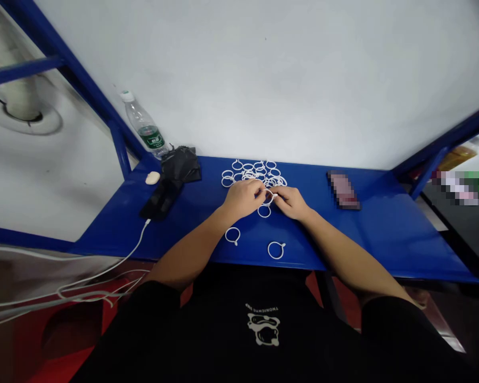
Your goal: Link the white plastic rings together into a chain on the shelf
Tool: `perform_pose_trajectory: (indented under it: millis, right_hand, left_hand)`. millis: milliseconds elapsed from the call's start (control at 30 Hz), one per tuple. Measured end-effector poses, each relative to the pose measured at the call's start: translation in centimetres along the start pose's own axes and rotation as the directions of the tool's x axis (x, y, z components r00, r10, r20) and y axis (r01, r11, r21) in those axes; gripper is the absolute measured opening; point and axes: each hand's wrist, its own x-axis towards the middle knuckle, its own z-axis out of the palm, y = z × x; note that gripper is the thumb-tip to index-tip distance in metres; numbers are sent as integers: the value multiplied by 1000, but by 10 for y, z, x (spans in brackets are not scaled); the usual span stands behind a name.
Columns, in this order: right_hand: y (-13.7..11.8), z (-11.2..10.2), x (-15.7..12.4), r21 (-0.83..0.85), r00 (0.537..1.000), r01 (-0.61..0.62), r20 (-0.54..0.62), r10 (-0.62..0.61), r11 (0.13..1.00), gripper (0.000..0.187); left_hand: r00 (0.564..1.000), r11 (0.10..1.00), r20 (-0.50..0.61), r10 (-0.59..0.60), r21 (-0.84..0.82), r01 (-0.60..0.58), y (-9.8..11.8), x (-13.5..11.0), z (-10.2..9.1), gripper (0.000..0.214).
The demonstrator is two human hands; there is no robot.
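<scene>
Between my two hands is a white plastic ring (pixel 267 198) with a small clasp on its edge. My left hand (pixel 245 196) pinches its left side with curled fingers. On the clasp side, my right hand (pixel 289 200) has its thumb and fingertips closed on the same ring. Just below lies another white ring (pixel 264 211) on the blue table. A pile of similar rings (pixel 255 173) sits beyond my hands, partly hidden by them. Nearer to me are two separate rings, one at the left (pixel 232 234) and one at the right (pixel 275 250).
A clear bottle (pixel 149 130) leans by the wall, beside a black plastic bag (pixel 179 167) and a white rounded case (pixel 152 177). A white cable (pixel 139 239) runs off the left edge. A phone (pixel 344 190) lies right on the blue table (pixel 367 234); blue frame bars flank both sides.
</scene>
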Motion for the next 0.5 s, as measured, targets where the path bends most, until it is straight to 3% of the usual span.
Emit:
perform_pose_trajectory:
  millis: [200,500]
  right_hand:
    - [2,-1,-1,21,1000,14,-2,-13,1000,40]
    - [3,0,-2,72,999,-27,-39,30,997,30]
  left_hand:
    - [995,996,28,-92,-13,92,1,0,0,5]
    - [997,998,52,-57,-31,59,0,-1,4,10]
